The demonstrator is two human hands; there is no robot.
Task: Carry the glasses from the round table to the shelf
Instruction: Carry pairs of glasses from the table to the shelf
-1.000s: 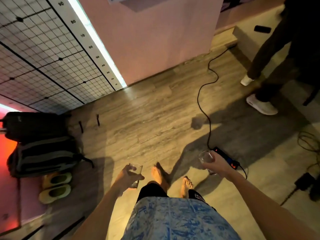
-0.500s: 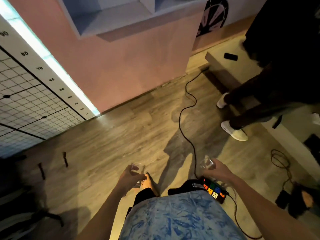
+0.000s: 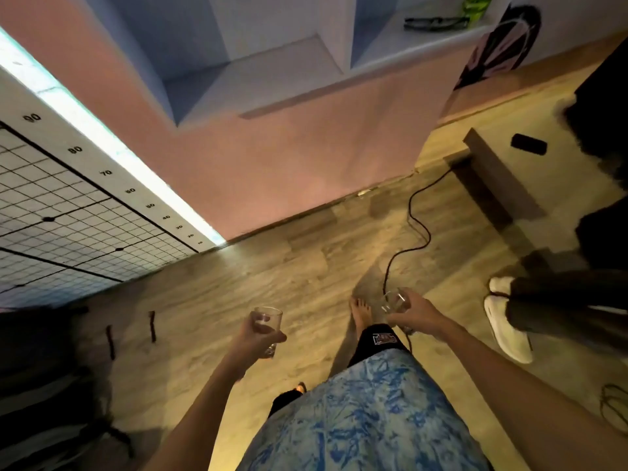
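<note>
My left hand (image 3: pixel 255 336) grips a clear drinking glass (image 3: pixel 268 321) upright at waist height. In my right hand (image 3: pixel 413 312) is a second clear glass (image 3: pixel 394 302), tilted a little to the left. Both arms reach forward over the wooden floor. The shelf (image 3: pixel 272 68) is a white, blue-lit set of cubbies set into the pink wall ahead and above, well beyond both hands. The round table is out of sight.
A black cable (image 3: pixel 413 229) snakes across the floor ahead of my right foot. Another person's legs and white shoes (image 3: pixel 506 326) stand at the right by a low platform (image 3: pixel 503 175) with a phone (image 3: pixel 528 143). Dark bags (image 3: pixel 51 385) lie at the left under a gridded panel (image 3: pixel 68 215).
I have walked toward the pink wall and the view has tilted up, so the shelf cubbies fill the top. Both hands keep their glasses; the power strip has passed out of sight.
</note>
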